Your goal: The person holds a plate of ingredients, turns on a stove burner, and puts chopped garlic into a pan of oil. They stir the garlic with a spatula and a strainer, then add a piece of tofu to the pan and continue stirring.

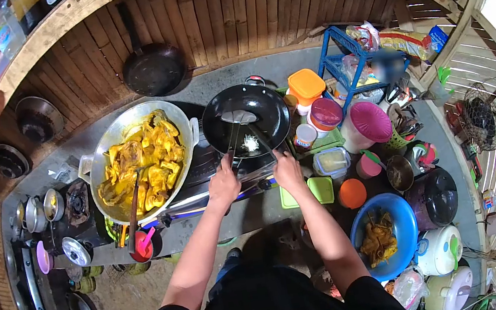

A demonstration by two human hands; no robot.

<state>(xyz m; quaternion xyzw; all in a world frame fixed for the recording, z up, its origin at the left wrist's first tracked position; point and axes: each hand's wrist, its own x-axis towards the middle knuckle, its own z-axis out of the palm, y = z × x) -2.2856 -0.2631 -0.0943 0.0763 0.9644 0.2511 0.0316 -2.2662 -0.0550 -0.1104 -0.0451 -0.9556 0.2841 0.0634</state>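
Observation:
A black wok point(266, 105) sits on a stove in front of me, with a little white chopped food point(250, 144) in it. My left hand point(224, 182) holds a metal spatula point(237, 117) whose blade rests inside the wok. My right hand point(287, 170) grips the wok's dark handle point(263, 142) at its near rim. To the left, a large silver wok point(112, 139) is full of yellow meat pieces point(144, 163), and a wooden-handled ladle point(134, 212) leans in it.
A blue bowl point(404, 222) of yellow food, an orange lid point(352, 193), containers, a pink jug point(365, 124) and a blue rack point(336, 63) crowd the right side. A black pot point(434, 197) and rice cookers stand at the right. A pan point(153, 70) hangs on the wooden wall. Pots and lids lie at the left.

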